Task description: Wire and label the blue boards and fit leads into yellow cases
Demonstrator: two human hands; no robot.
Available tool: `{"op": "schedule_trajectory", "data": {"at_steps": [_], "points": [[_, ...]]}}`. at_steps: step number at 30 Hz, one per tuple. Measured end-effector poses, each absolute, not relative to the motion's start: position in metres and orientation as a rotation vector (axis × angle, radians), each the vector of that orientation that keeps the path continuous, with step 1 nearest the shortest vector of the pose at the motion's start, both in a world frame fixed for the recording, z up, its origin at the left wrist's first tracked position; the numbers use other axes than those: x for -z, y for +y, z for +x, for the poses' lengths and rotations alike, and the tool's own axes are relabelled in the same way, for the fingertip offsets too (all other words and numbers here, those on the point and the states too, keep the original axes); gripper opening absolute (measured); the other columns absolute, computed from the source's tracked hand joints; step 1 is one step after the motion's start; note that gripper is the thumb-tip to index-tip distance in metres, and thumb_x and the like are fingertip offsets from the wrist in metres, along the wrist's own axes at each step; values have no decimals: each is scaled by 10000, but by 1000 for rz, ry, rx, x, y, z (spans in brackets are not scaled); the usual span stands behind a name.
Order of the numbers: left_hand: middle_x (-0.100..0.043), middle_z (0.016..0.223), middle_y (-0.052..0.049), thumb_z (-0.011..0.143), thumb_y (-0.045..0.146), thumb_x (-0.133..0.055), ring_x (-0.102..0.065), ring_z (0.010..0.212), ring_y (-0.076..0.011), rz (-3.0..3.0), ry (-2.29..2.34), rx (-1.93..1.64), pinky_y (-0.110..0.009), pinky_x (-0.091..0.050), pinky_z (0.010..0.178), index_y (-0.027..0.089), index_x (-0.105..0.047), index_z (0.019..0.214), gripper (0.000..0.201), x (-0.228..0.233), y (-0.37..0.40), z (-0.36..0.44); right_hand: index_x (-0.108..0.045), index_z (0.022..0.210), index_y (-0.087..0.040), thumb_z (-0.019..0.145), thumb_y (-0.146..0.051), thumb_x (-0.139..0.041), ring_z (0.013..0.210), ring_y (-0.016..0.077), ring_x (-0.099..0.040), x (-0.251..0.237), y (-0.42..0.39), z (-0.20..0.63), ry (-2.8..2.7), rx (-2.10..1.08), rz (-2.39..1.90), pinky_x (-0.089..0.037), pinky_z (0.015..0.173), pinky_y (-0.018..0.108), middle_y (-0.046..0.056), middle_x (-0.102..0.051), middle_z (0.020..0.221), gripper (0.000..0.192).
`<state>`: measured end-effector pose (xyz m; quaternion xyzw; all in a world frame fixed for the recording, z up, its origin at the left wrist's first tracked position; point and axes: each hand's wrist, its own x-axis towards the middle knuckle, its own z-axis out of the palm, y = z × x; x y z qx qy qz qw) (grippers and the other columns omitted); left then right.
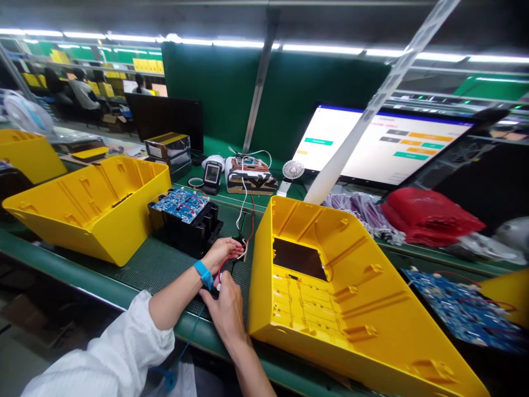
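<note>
Reaching over the green work surface [161,273], the left hand [224,255] pinched the red wire [253,212] between its fingertips. A blue wristband [203,274] encircled the left wrist. The right hand [227,300], positioned nearer the front edge, was bent beside a white connector [219,286]; its fingertips were partly hidden, so its closure could not be determined. The red wire extended from the hands toward the rear. A black housing [182,234], topped by a blue circuit board [182,204], stood left of the hands. An open yellow casing [260,286] stood just to their right.
</note>
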<state>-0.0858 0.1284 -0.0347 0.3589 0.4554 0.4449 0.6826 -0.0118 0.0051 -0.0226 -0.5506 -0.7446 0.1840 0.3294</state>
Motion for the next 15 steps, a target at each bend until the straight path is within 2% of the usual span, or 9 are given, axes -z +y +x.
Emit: {"op": "schedule_trajectory", "data": {"at_steps": [12, 15], "points": [[-629, 869, -27, 903, 282, -569, -616, 735, -122, 756, 1078, -986, -281, -538, 660, 112, -595, 951, 179, 29, 128, -86, -461, 806, -206, 798, -190, -643, 754, 200, -553, 26, 5, -13, -1942, -525, -1402, -400, 702, 318, 16, -574, 801, 183], [-629, 874, -30, 900, 268, -572, -619, 752, -126, 751, 1071, -990, -282, -539, 666, 109, -594, 943, 166, 25, 126, -86, -448, 814, -208, 781, -198, -653, 745, 200, -535, 28, 6, -13, -1895, -527, -1394, -396, 680, 314, 14, -547, 795, 208]]}}
